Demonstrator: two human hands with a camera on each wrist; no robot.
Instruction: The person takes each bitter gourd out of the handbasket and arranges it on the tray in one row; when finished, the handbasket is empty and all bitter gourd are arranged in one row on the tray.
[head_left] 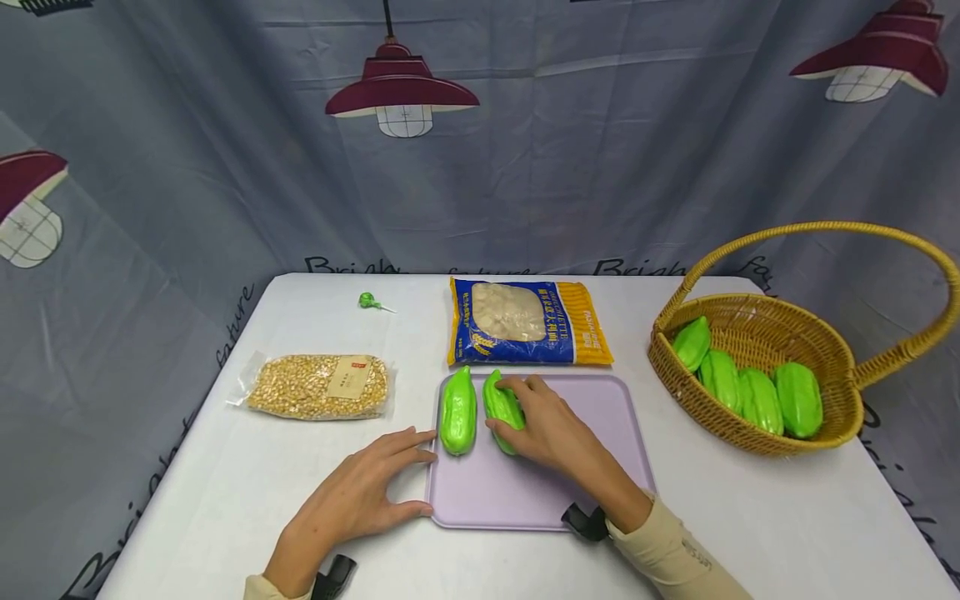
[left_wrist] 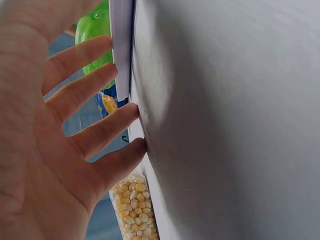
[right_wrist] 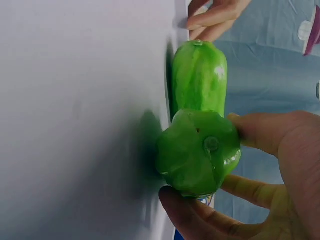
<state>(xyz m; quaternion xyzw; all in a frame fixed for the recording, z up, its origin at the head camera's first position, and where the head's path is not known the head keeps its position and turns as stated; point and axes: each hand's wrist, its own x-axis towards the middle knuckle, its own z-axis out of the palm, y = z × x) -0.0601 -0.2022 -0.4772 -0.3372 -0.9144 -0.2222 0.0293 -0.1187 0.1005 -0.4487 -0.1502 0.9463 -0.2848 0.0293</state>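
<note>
On the lilac tray [head_left: 495,500] lies a ridged green papaya [head_left: 458,412], lengthwise near the left rim. Just right of it, my right hand [head_left: 551,429] grips a second green papaya [head_left: 501,404], thumb on one side and fingers on the other. The right wrist view shows the held papaya [right_wrist: 195,155] end-on, a shadow beside it; whether it touches the tray I cannot tell. My left hand [head_left: 367,483], fingers spread and fairly straight, touches the tray's left edge with its fingertips. In the left wrist view, that hand [left_wrist: 55,135] holds nothing.
A wicker basket [head_left: 750,308] with a tall handle stands at the right, several green papayas [head_left: 798,400] inside. Behind the tray lies a blue and yellow pasta bag [head_left: 517,323]. A clear bag of corn kernels [head_left: 300,386] and a green lollipop [head_left: 367,300] lie at the left.
</note>
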